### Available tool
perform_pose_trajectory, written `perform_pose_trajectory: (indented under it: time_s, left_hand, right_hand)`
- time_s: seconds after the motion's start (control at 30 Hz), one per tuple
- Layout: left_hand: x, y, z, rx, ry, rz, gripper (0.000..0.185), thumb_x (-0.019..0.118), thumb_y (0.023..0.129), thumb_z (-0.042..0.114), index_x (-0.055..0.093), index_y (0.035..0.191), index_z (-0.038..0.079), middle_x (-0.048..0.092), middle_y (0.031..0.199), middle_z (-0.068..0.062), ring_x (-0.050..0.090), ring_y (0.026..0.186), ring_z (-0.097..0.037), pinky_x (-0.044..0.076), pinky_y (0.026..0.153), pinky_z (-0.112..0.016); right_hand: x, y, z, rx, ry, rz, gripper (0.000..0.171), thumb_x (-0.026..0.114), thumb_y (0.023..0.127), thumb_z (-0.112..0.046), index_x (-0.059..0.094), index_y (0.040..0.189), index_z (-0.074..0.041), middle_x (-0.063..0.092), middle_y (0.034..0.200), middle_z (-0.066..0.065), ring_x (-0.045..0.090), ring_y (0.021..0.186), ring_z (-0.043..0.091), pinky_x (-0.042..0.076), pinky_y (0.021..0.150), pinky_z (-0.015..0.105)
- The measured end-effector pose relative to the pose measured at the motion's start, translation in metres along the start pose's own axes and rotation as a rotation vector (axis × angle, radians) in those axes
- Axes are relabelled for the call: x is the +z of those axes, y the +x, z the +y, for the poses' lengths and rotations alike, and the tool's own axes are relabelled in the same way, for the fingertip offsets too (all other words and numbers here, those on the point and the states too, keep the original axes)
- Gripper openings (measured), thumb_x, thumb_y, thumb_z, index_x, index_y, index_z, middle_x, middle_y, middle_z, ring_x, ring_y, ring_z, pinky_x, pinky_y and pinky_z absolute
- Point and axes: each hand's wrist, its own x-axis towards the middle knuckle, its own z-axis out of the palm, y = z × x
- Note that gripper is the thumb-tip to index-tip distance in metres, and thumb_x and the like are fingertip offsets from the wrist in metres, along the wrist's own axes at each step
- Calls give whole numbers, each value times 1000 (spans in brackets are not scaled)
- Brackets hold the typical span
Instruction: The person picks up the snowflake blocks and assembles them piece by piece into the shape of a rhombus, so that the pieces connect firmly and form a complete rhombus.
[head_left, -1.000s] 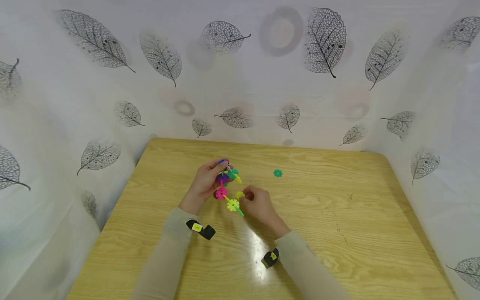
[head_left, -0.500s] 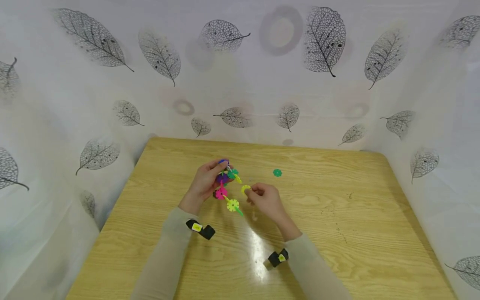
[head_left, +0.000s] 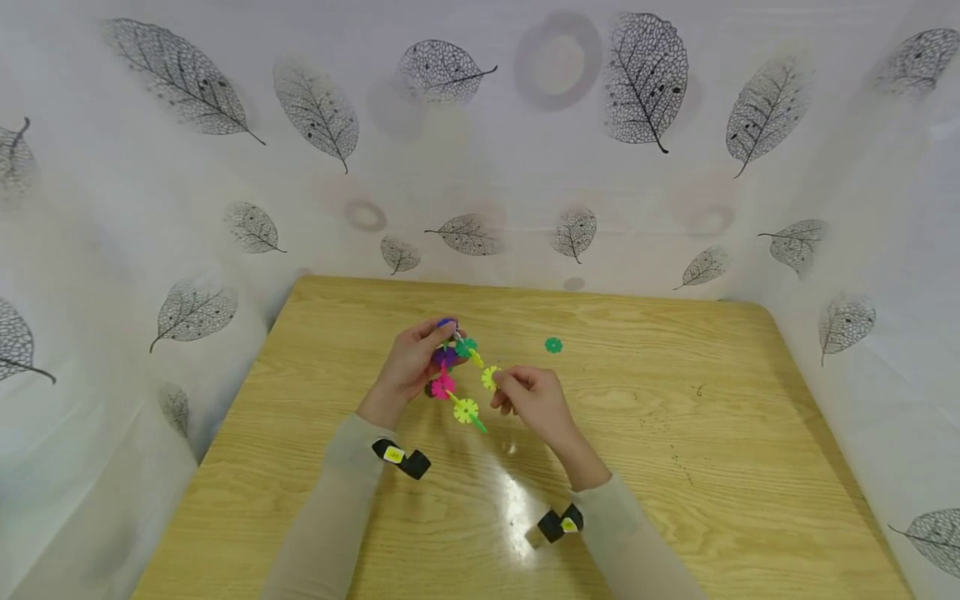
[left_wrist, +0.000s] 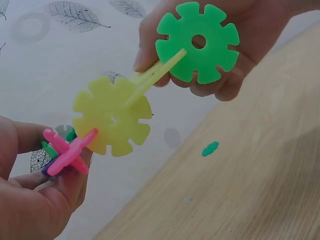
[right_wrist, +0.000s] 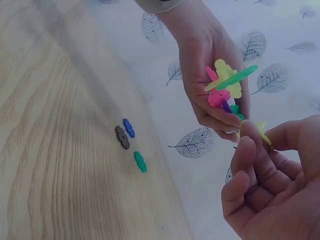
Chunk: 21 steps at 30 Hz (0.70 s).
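My left hand grips a bunch of interlocked notched plastic discs above the table. Purple disc, green-teal disc and pink disc show near its fingers. From the pink part a chain runs down to a yellow disc and a bright green disc at its end. My right hand pinches another yellow disc between thumb and finger, close to a yellow disc slotted edge-on to the bunch. Whether those two touch cannot be told.
On the wooden table a loose green disc lies beyond the right hand. A blue disc and a brown disc lie together near it. A leaf-printed white curtain surrounds the table's back and sides.
My right hand has drawn slightly right and up with its yellow disc, which now turns its face more to the head view. The left hand and its bunch hold still.
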Motion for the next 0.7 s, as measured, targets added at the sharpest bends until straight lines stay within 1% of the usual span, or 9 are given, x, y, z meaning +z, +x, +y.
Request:
perform_pose_trajectory:
  time_s: [0.1, 0.2, 0.3, 0.43, 0.57, 0.7]
  left_hand:
    - [1, 0, -1, 5, -6, -15, 39, 59, 101, 18, 55, 132, -5, 67, 105, -11, 72, 87, -17, 60, 87, -40]
    - [3, -1, -2, 8, -19, -28, 39, 57, 102, 16, 53, 134, -6, 68, 102, -8, 71, 88, -17, 60, 86, -39]
    - [4, -1, -3, 10, -28, -28, 39, 57, 102, 14, 52, 135, -6, 68, 102, -9, 71, 87, -16, 61, 84, -37]
    - [5, -1, -4, 15, -16, -33, 39, 58, 102, 15, 53, 134, -5, 68, 102, -9, 72, 86, -16, 62, 82, -36]
    - [5, -1, -4, 20, 5, -43, 40, 57, 102, 17, 52, 135, -5, 68, 103, -8, 71, 87, -15, 62, 82, -36]
    - [6, -1, -4, 24, 6, -39, 40, 57, 102, 17, 52, 135, -5, 67, 104, -7, 71, 87, -15, 61, 83, -36]
  right_hand:
    - [0, -1, -2, 4, 29, 10, 26, 59, 100, -23, 74, 90, -4, 69, 70, 9, 61, 61, 21, 57, 59, 34]
    - [0, -1, -2, 11, 36, 20, 27, 60, 100, -25, 74, 88, -5, 69, 70, 9, 61, 60, 20, 55, 57, 30]
    - [0, 0, -3, 22, 28, 40, 29, 60, 100, -27, 74, 88, -6, 69, 69, 10, 61, 59, 19, 54, 56, 28]
    - [0, 0, -4, 27, 27, 55, 30, 60, 101, -28, 74, 89, -4, 70, 71, 13, 61, 59, 18, 52, 55, 25]
    - [2, 0, -4, 40, 59, 70, 30, 60, 101, -25, 74, 90, -2, 70, 70, 15, 61, 57, 18, 52, 53, 24]
    - [5, -1, -3, 77, 92, 100, 31, 62, 100, -28, 75, 90, -2, 71, 70, 12, 61, 55, 16, 53, 53, 25]
